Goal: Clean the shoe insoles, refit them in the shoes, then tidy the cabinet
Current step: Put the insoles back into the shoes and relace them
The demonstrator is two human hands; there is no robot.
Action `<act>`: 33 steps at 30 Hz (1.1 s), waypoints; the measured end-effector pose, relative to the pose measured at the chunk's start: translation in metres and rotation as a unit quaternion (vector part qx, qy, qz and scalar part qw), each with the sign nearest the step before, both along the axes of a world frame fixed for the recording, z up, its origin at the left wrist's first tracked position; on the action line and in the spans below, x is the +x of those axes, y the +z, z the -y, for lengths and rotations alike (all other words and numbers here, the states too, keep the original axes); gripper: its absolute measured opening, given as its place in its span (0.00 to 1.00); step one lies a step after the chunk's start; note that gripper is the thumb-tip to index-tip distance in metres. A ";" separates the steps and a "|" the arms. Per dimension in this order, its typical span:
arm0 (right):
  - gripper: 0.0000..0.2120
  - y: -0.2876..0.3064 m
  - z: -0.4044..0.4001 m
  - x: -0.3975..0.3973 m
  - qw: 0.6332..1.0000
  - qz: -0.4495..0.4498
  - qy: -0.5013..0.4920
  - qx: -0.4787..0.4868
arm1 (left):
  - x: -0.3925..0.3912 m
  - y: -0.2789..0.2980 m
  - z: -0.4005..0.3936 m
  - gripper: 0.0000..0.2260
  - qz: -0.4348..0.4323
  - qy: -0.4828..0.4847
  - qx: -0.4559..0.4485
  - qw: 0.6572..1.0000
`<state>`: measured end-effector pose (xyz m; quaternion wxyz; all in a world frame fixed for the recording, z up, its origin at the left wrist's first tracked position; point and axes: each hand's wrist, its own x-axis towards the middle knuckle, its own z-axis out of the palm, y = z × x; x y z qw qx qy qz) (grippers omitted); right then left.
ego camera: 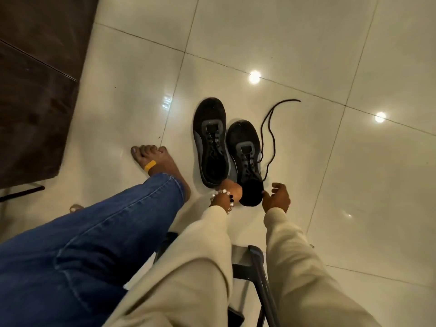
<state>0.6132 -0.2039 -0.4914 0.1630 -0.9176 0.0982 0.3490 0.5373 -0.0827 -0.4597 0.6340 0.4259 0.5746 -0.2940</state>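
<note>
Tiles, large, glossy and cream, are covering the floor (pixel 306 43), reflecting ceiling lights as bright spots and crossed by thin dark grout lines. Dark brown cabinet (pixel 35 79), with a matte wood-like face, is standing at the left edge. Two black shoes are lying side by side on the floor, toes pointing away: the left shoe (pixel 211 142) and the right shoe (pixel 246 152), touching along their sides, both of soft fabric with grey panels. A thin black lace (pixel 271 128) is trailing from the right shoe in loose curves across the tile. A flat black insole (pixel 251 193) is sticking out of the right shoe's heel opening. The left hand (pixel 230 191), wearing a bead bracelet (pixel 224 197), is gripping the insole's near left edge with fingers curled. The right hand (pixel 277 197) is pinching the insole's right edge, the other fingers loosely spread. Cream sleeves are covering both arms. A bare foot (pixel 160 166) with a yellow plaster is resting on the floor beside the left shoe, below a blue denim leg.
</note>
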 end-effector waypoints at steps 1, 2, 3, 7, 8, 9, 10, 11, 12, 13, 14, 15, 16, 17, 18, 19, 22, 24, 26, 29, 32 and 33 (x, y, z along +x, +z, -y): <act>0.20 0.000 0.002 -0.002 0.999 -0.039 0.010 0.000 | 0.006 -0.005 0.005 0.16 0.000 -0.023 0.020 1.000; 0.23 0.000 0.001 -0.003 0.997 -0.069 0.018 0.006 | 0.010 -0.007 0.009 0.18 0.002 -0.027 0.018 0.999; 0.25 0.000 -0.002 -0.003 0.995 -0.091 0.029 0.011 | 0.012 -0.008 0.011 0.20 0.007 -0.036 0.001 0.999; 0.23 -0.005 -0.017 0.004 0.988 -0.108 0.105 -0.046 | 0.015 -0.013 0.015 0.24 0.037 -0.049 -0.021 0.998; 0.22 -0.006 -0.020 0.004 0.985 -0.108 0.112 -0.071 | 0.016 -0.012 0.013 0.24 0.037 -0.052 -0.021 0.998; 0.21 -0.004 -0.022 0.005 0.982 -0.110 0.122 -0.093 | 0.017 -0.012 0.011 0.24 0.038 -0.061 -0.021 0.997; 0.19 -0.002 -0.024 0.005 0.979 -0.105 0.135 -0.111 | 0.017 -0.011 0.009 0.24 0.038 -0.073 -0.015 0.997; 0.18 0.003 -0.027 0.006 0.977 -0.094 0.146 -0.123 | 0.016 -0.009 0.005 0.24 0.042 -0.076 -0.015 0.996; 0.16 0.007 -0.029 0.006 0.977 -0.079 0.152 -0.129 | 0.016 -0.005 0.002 0.23 0.046 -0.076 -0.009 0.996; 0.15 0.015 -0.031 0.007 0.978 -0.065 0.154 -0.129 | 0.015 -0.001 -0.001 0.22 0.053 -0.076 -0.001 0.996; 0.14 0.023 -0.032 0.008 0.979 -0.051 0.152 -0.127 | 0.016 0.005 -0.004 0.19 0.060 -0.078 0.010 0.995; 0.14 0.030 -0.033 0.010 0.980 -0.040 0.148 -0.126 | 0.017 0.011 -0.008 0.17 0.064 -0.080 0.019 0.995; 0.13 0.041 -0.035 0.012 0.981 -0.028 0.145 -0.123 | 0.019 0.023 -0.013 0.15 0.070 -0.079 0.035 0.994; 0.13 0.051 -0.037 0.013 0.983 -0.020 0.141 -0.117 | 0.022 0.034 -0.018 0.12 0.076 -0.074 0.051 0.993; 0.12 0.063 -0.040 0.014 0.985 -0.009 0.136 -0.109 | 0.024 0.048 -0.023 0.08 0.082 -0.068 0.070 0.992; 0.12 0.074 -0.044 0.016 0.986 0.001 0.132 -0.100 | 0.025 0.058 -0.029 0.04 0.089 -0.062 0.088 0.990; 0.12 0.113 -0.058 0.015 0.989 0.041 0.130 -0.058 | 0.025 0.092 -0.044 0.05 0.114 -0.052 0.147 0.981; 0.12 0.143 -0.071 0.012 0.988 0.069 0.137 -0.019 | 0.020 0.119 -0.057 0.09 0.131 -0.041 0.178 0.974; 0.11 0.174 -0.086 0.007 0.984 0.097 0.149 0.020 | 0.014 0.147 -0.072 0.17 0.132 -0.008 0.214 0.968; 0.11 0.222 -0.113 -0.008 0.974 0.127 0.171 0.082 | -0.008 0.188 -0.094 0.21 0.146 0.042 0.262 0.953; 0.11 0.267 -0.138 -0.026 0.958 0.149 0.206 0.131 | -0.037 0.225 -0.116 0.20 0.162 0.098 0.303 0.934; 0.11 0.282 -0.146 -0.036 0.952 0.153 0.218 0.151 | -0.051 0.238 -0.123 0.19 0.170 0.118 0.319 0.925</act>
